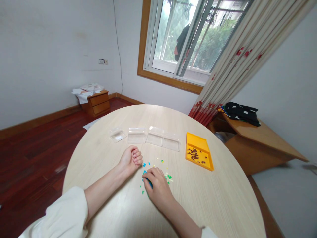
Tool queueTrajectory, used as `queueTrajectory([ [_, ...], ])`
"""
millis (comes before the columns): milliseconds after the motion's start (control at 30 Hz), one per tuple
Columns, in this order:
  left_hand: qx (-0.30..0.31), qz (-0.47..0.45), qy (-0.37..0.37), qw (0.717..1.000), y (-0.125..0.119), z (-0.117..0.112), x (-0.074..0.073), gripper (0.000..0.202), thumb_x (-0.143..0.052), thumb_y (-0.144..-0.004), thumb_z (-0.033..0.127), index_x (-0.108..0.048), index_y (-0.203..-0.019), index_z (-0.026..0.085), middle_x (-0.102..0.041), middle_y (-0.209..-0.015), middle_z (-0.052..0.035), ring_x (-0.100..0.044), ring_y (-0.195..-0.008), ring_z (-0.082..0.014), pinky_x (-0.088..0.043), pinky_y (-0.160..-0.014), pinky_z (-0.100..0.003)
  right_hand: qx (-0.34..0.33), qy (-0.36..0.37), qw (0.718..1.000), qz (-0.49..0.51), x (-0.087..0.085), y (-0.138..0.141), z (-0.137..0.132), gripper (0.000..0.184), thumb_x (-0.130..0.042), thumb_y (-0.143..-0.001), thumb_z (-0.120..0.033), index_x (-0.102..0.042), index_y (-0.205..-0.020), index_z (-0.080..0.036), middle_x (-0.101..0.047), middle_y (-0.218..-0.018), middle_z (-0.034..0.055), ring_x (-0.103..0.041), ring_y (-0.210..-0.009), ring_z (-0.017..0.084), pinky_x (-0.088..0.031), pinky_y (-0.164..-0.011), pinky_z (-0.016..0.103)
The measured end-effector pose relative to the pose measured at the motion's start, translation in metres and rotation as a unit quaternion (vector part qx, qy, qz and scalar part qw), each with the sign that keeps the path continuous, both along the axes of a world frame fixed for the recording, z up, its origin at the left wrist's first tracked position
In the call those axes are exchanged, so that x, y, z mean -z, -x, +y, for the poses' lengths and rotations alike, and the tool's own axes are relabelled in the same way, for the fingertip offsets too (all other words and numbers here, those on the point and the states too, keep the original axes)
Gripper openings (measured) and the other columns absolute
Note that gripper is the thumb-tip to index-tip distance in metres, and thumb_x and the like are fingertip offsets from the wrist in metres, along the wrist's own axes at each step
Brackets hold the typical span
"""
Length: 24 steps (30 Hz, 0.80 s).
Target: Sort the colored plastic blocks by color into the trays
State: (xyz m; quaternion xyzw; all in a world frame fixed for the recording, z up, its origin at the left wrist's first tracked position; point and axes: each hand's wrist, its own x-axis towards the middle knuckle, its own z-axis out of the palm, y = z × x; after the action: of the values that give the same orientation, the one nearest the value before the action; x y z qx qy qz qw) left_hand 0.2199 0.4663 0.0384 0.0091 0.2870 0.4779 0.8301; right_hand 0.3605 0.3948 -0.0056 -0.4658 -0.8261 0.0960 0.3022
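Observation:
My left hand (131, 158) rests on the round wooden table (104, 185) with its fingers curled into a loose fist, palm turned up; nothing shows inside it. My right hand (156, 185) lies palm down just right of it, fingers bent over a scatter of tiny blue, green and yellow pieces (168, 177), with a blue piece showing under the fingertips. More small pieces (149, 163) lie between the two hands.
Several clear plastic trays (137, 135) stand in a row beyond the hands. An orange tray (198, 143) holding small dark pieces sits at the right. A slanted wooden board (262, 135) with black cloth, a curtain and a window lie beyond the table.

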Motion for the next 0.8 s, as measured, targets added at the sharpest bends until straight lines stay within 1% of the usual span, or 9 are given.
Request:
queueTrajectory([
  [267,0.005,0.005,-0.006,1.000,0.000,0.001,0.004,0.033,-0.042,-0.072,0.012,-0.019,-0.050,0.020,-0.017,-0.042,0.0073,-0.018,-0.031,-0.0055,-0.015,-0.031,-0.017,0.008,-0.001,1.000,-0.015,0.001,-0.002,0.002,0.014,-0.049,-0.080,-0.008,-0.057,-0.075,-0.018,-0.060,-0.076,0.0028,-0.049,-0.072,0.017,-0.035,-0.066,0.029],
  [467,0.012,0.007,0.001,1.000,-0.003,0.000,0.007,0.033,-0.040,-0.074,0.013,-0.018,-0.050,0.020,-0.018,-0.041,0.0071,-0.018,-0.031,-0.0054,-0.014,-0.031,-0.016,0.016,-0.011,1.000,-0.012,-0.005,-0.003,0.001,0.014,-0.046,-0.080,-0.008,-0.055,-0.076,-0.018,-0.059,-0.073,0.0025,-0.049,-0.070,0.017,-0.034,-0.065,0.029],
  [667,0.018,0.015,0.010,1.000,-0.006,0.001,0.010,0.030,-0.041,-0.074,0.013,-0.022,-0.052,0.021,-0.019,-0.043,0.0074,-0.020,-0.032,-0.0064,-0.018,-0.032,-0.018,0.029,-0.028,0.998,0.045,-0.018,-0.008,0.002,0.012,-0.043,-0.083,-0.012,-0.053,-0.082,-0.018,-0.059,-0.078,0.0042,-0.050,-0.075,0.018,-0.037,-0.068,0.030],
  [800,0.025,0.054,0.019,0.998,-0.011,-0.001,0.008,0.025,-0.039,-0.075,0.012,-0.028,-0.053,0.020,-0.027,-0.043,0.0058,-0.026,-0.034,-0.0072,-0.025,-0.034,-0.018,0.034,-0.042,0.992,0.113,-0.023,-0.012,0.003,0.012,-0.042,-0.083,-0.011,-0.051,-0.083,-0.019,-0.057,-0.079,0.0045,-0.051,-0.077,0.018,-0.040,-0.069,0.030],
])
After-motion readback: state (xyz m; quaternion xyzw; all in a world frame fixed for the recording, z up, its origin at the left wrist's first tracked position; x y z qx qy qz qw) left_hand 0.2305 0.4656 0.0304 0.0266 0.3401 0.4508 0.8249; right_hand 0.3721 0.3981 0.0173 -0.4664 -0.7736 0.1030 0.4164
